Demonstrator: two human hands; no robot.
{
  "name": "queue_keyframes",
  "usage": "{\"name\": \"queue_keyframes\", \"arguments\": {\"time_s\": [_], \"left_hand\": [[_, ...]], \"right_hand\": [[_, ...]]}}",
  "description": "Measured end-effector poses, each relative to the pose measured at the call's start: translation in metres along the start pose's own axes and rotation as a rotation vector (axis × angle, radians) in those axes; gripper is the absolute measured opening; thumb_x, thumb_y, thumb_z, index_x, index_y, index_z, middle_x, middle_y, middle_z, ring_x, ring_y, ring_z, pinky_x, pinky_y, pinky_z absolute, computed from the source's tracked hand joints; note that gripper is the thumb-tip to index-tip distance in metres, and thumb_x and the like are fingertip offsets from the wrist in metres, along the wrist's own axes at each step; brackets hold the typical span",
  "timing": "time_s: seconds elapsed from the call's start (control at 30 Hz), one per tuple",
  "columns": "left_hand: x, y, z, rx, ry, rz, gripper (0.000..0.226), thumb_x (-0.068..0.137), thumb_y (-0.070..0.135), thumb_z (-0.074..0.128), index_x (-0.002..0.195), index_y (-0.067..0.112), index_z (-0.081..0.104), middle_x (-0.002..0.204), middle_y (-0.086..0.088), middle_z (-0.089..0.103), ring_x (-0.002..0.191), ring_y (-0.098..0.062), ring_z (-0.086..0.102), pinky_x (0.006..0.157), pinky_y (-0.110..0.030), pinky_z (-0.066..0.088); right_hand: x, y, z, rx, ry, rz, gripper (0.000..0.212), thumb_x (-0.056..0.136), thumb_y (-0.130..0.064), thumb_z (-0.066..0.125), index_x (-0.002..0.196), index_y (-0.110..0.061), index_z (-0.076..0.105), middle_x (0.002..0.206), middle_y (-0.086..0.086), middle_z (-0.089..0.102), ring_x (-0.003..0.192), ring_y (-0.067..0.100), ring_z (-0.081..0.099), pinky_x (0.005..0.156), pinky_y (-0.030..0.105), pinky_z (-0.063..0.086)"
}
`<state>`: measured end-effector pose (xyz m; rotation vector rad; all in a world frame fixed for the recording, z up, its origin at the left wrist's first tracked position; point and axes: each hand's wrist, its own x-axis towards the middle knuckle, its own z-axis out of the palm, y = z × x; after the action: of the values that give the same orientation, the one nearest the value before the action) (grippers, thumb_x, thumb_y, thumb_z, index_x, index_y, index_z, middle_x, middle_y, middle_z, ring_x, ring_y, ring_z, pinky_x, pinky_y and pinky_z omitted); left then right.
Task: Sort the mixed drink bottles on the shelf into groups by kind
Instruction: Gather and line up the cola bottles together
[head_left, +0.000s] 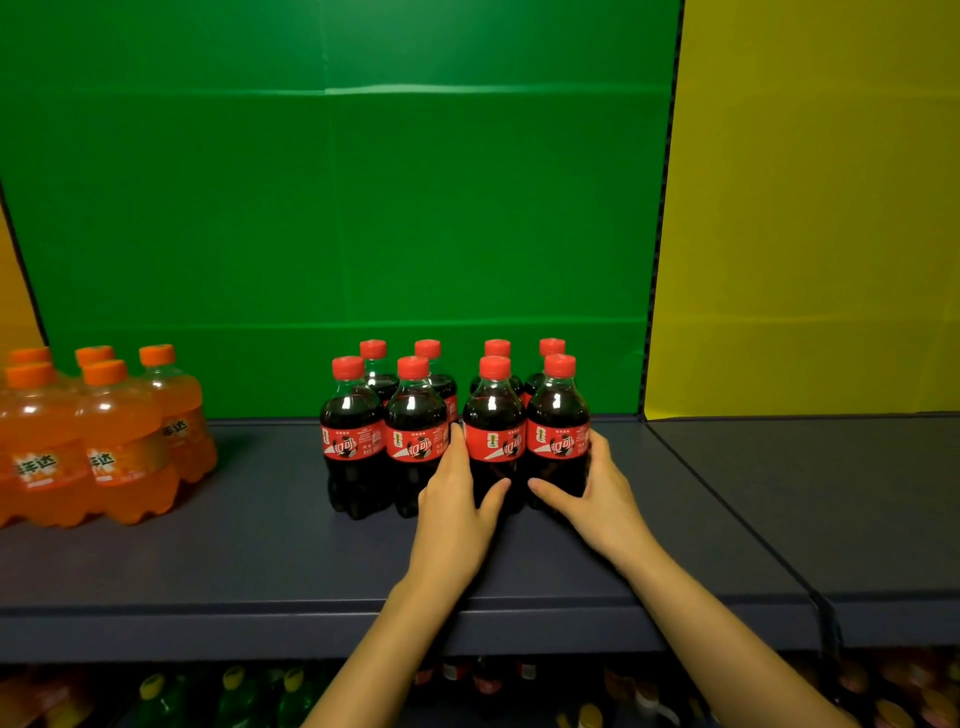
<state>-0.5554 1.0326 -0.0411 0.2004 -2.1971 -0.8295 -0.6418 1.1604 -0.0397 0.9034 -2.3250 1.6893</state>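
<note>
Dark blue-grey metal shelf (260, 561), green back panel (337, 208) behind, yellow panel (805, 208) to the right. Far left: cluster of orange-capped clear plastic bottles of orange soda (104, 441), five caps visible, standing together, partly cut by the frame edge. Well apart, centre: eight red-capped plastic bottles of dark cola (457, 431) in two rows of four, upright, tight. Left hand (457, 499) on the left side of the third front cola bottle, fingers slipped into the gap, thumb across its base. Right hand (597, 488) cups the rightmost front bottle, fingers curled round its right side, thumb in front. Together the hands bracket the right-hand pair. Judgement: sorting looks nearly done, two kinds already separated; only squaring up the cola block seems left. Lower shelf holds more bottles, blurred.
</note>
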Motion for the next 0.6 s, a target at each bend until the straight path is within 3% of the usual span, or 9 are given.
{"name": "queue_keyframes", "arguments": {"time_s": [0.17,0.27,0.37,0.43,0.5,0.6], "left_hand": [[-0.008,0.004,-0.006,-0.015,0.053,0.041,0.069,0.085,0.019,0.063,0.144,0.018,0.027,0.142,0.011,0.039,0.132,-0.006,0.037,0.110,-0.034,0.034],[-0.017,0.002,-0.020,0.015,0.172,0.059,0.048,0.083,0.019,0.065,0.128,0.018,0.051,0.121,0.011,0.058,0.111,-0.007,0.056,0.094,-0.026,0.047],[-0.021,-0.007,-0.046,0.027,0.360,0.061,0.035,0.081,0.016,0.067,0.114,0.015,0.057,0.104,0.002,0.064,0.090,-0.014,0.063,0.081,-0.035,0.054],[-0.018,-0.016,-0.065,0.030,0.450,0.059,0.042,0.079,0.018,0.070,0.116,0.012,0.052,0.104,0.002,0.054,0.093,-0.020,0.057,0.082,-0.036,0.050],[-0.010,-0.027,-0.080,0.050,0.474,0.006,0.064,0.072,0.025,0.076,0.124,0.009,0.042,0.112,0.001,0.044,0.106,-0.023,0.048,0.092,-0.035,0.043],[0.010,-0.043,-0.094,-0.130,0.278,-0.220,0.103,0.061,0.029,0.084,0.140,0.014,0.020,0.139,-0.006,0.034,0.128,-0.019,0.036,0.107,-0.033,0.030]], "right_hand": [[0.000,0.003,0.000,-0.035,0.044,-0.011,0.080,0.072,-0.029,0.075,0.137,-0.017,0.030,0.138,0.002,0.042,0.129,0.017,0.038,0.104,0.029,0.032],[-0.001,0.002,-0.004,-0.009,0.118,-0.011,0.086,0.068,-0.034,0.077,0.138,-0.018,0.030,0.141,0.002,0.035,0.133,0.019,0.031,0.110,0.037,0.030],[-0.001,0.000,-0.009,0.066,0.126,-0.011,0.088,0.068,-0.033,0.078,0.139,-0.021,0.027,0.145,-0.001,0.030,0.135,0.016,0.028,0.108,0.033,0.027],[0.002,-0.002,-0.011,0.133,0.078,0.037,0.095,0.067,-0.031,0.079,0.142,-0.024,0.021,0.150,-0.001,0.023,0.138,0.017,0.024,0.108,0.034,0.027],[0.006,-0.001,-0.011,0.186,0.016,0.102,0.104,0.065,-0.031,0.080,0.144,-0.028,0.013,0.154,0.000,0.017,0.141,0.019,0.021,0.110,0.039,0.025],[0.014,0.000,-0.008,0.257,-0.057,0.161,0.115,0.060,-0.030,0.083,0.145,-0.030,0.005,0.155,0.000,0.017,0.140,0.019,0.023,0.113,0.041,0.025]]}}
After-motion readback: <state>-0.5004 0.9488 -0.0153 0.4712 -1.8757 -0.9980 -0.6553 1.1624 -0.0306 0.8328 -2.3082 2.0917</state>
